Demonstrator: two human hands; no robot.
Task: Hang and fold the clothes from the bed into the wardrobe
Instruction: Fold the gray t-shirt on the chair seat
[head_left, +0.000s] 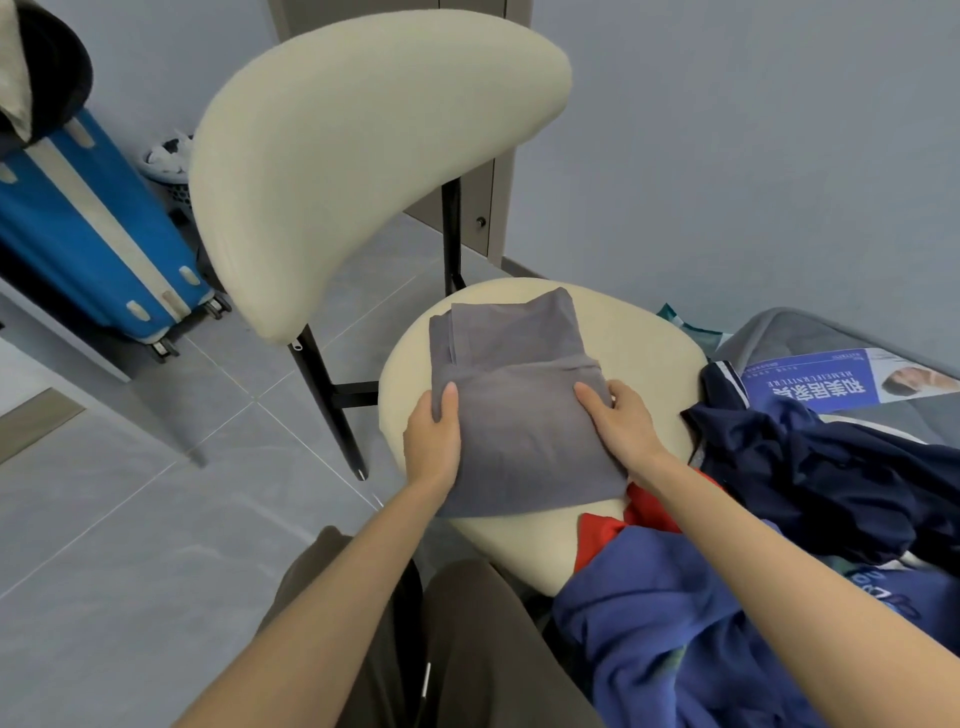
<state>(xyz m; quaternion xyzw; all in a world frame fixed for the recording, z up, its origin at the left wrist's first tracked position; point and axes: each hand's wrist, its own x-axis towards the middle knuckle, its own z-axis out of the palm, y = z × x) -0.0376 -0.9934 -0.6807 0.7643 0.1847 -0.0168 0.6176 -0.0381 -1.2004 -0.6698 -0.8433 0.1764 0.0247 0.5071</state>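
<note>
Grasping the folded grey garment (514, 405) by its sides, the left grip (431, 436) and right grip (618, 421) held it flat at the near edge of the chair seat (649, 338).

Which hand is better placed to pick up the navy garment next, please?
Right, probably. The right hand holds the right edge of the grey garment, close to the navy garment heaped just beyond the chair seat on that side. The left hand grips the opposite edge and would have to cross over.
</note>
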